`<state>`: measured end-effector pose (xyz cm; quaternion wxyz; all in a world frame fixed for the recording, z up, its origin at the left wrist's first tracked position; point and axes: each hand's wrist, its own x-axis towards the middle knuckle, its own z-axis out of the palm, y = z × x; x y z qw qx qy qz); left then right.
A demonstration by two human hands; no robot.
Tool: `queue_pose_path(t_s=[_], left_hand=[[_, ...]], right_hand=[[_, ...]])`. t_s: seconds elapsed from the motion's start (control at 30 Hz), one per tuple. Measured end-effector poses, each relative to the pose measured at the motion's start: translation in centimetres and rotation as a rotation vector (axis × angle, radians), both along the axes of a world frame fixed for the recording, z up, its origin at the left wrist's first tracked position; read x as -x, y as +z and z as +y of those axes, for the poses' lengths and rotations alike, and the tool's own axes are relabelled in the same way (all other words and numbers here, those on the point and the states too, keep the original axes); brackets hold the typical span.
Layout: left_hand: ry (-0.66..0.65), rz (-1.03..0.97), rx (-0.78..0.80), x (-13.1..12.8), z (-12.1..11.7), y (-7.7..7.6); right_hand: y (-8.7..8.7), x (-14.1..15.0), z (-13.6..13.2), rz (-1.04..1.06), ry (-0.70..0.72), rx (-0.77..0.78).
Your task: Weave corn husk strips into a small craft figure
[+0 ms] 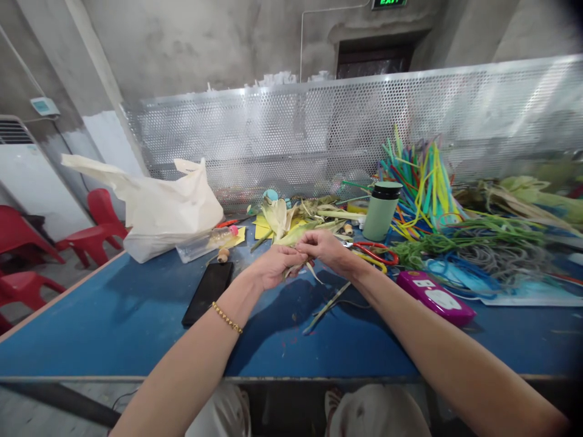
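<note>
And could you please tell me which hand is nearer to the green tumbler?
Right: the right hand is left of the green tumbler, in front of it; the left hand is farther left.

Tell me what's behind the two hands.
Behind the left hand and right hand lie pale husks, with a perforated metal panel farther back. Whatever the hands directly cover, including part of the husk strip they hold, can't be seen.

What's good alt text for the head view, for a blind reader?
Bare left hand and right hand hold pale husk-like plant strips over a blue table; a cream plastic bag and black phone lie left, a pale-green cylindrical container right.
</note>
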<state>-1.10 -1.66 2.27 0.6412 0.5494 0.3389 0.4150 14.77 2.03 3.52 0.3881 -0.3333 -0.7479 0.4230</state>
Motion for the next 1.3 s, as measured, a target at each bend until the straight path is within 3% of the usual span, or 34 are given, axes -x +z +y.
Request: queue_pose_path(t_s=[0.43,0.63,0.8,0.97,1.3], left_hand=[[0.061,-0.044,0.086,-0.5,0.0,-0.5],[0.086,-0.096,0.050,-0.6,-0.2,0.1],[0.216,-0.196,0.025,-0.6,0.1,0.8],[0.260,-0.224,0.000,-0.4,0.6,0.6],[0.219,-0.193,0.051,-0.3,0.4,0.5]], right_hand=[[-0.5,0.1,0.3,-0.053,-0.068,-0.101],[0.5,-0.4,0.3,0.052,-0.061,0.062],[0.9,-1.1,0.3,0.159,-0.108,0.195],[0.9,-0.2,-0.4,0.095,-0.142,-0.058],[0.8,0.1,-0.5,-0.103,-0.240,-0.271]])
